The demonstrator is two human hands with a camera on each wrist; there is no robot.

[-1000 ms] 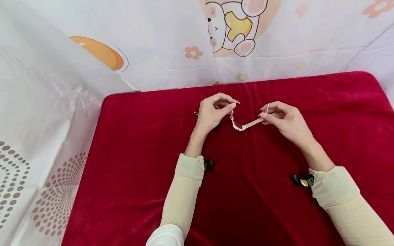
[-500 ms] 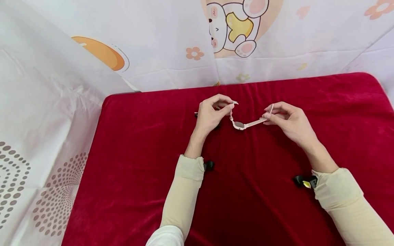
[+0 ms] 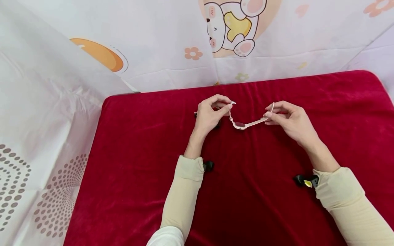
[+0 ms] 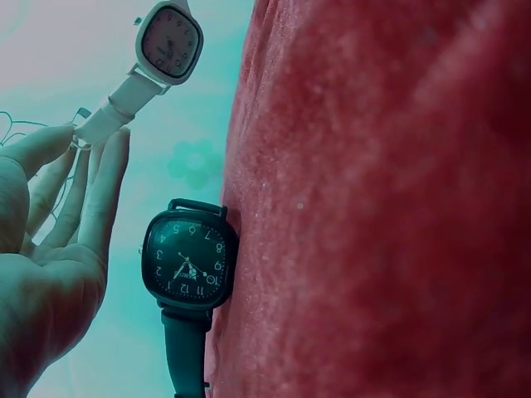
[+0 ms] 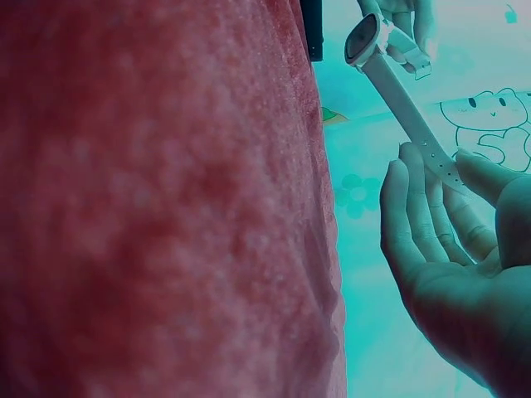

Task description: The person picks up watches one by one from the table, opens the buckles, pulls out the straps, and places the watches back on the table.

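Observation:
A pale pink wristwatch (image 3: 239, 125) hangs in a shallow sag between my two hands, dial upward, above the red cloth. My left hand (image 3: 207, 112) pinches the buckle end of its strap between thumb and fingers. On the other side, my right hand (image 3: 292, 121) pinches the strap end with the holes, which the right wrist view shows on the strap (image 5: 415, 124). A black wristwatch (image 4: 189, 259) with a square dial lies on the cloth below my left hand; from the head that hand mostly hides it.
Red plush cloth (image 3: 138, 143) covers the table, whose back edge meets a white printed curtain (image 3: 154, 41). Another white sheet with dots (image 3: 43, 191) hangs along the left side. Black wrist cameras are worn at both cuffs, one of them the left camera (image 3: 208, 166).
My right hand has shifted slightly right and my left hand slightly left. The pink watch is stretched a little wider between them, and its dial lies flatter.

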